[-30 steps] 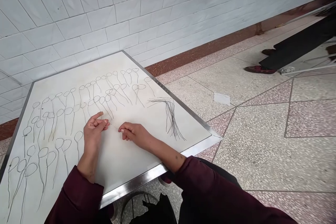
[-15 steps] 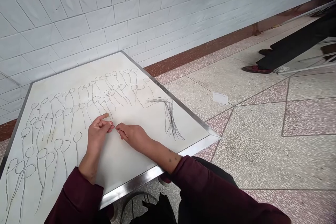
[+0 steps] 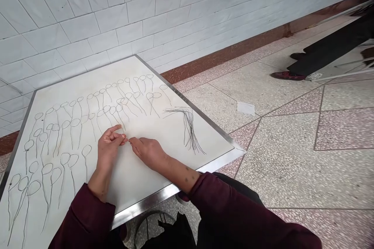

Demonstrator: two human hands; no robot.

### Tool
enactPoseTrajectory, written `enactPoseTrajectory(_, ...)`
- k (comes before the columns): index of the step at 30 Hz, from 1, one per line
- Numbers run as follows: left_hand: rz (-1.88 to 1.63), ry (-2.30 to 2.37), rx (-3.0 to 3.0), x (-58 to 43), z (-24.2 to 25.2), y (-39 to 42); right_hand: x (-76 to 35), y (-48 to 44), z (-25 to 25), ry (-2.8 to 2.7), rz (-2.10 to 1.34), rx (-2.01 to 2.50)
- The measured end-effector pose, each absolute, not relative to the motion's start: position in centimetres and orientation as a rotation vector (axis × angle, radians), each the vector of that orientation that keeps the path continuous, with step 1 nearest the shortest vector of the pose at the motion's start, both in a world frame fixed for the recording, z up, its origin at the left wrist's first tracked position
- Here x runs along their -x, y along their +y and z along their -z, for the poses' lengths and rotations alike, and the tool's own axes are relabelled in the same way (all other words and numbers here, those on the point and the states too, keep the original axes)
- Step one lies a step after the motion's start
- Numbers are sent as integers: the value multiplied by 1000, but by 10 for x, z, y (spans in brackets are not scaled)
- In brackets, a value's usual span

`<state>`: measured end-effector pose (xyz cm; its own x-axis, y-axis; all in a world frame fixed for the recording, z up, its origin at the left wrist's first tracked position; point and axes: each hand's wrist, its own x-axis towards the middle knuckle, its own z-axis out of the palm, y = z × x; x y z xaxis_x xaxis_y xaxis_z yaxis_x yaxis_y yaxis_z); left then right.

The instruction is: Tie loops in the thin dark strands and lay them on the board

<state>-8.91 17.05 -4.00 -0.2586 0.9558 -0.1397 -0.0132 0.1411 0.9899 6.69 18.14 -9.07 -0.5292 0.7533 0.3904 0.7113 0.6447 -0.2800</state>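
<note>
My left hand (image 3: 109,144) is over the white table, thumb and index finger pinched together, the other fingers partly raised. Close to its fingertips, my right hand (image 3: 147,151) is closed in a pinch, back of the hand up. What the two hands pinch is too small to make out. Several thin dark wires with round loops, such as one wire loop (image 3: 87,150), lie in rows to the left of and beyond my hands. A bundle of loose bent wires (image 3: 189,128) lies to the right.
The table's metal rim (image 3: 146,204) runs along the near side. A tiled wall (image 3: 108,33) stands behind. On the floor at right lies a white paper (image 3: 246,108); farther off are another person's legs and a shoe (image 3: 288,75). A dark object shows below the table.
My right hand has turned slightly, its back rolling further over the fingers. My left hand has barely moved. The view has shifted a little.
</note>
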Motion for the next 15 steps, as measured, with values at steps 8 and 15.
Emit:
enactPoseTrajectory(8, -1287, 1451, -946, 95, 40, 171, -71, 181, 78, -2361, -498, 1238)
enactPoseTrajectory(15, -1421, 1499, -893, 102, 40, 172, -94, 186, 57, -2256, -1169, 1176)
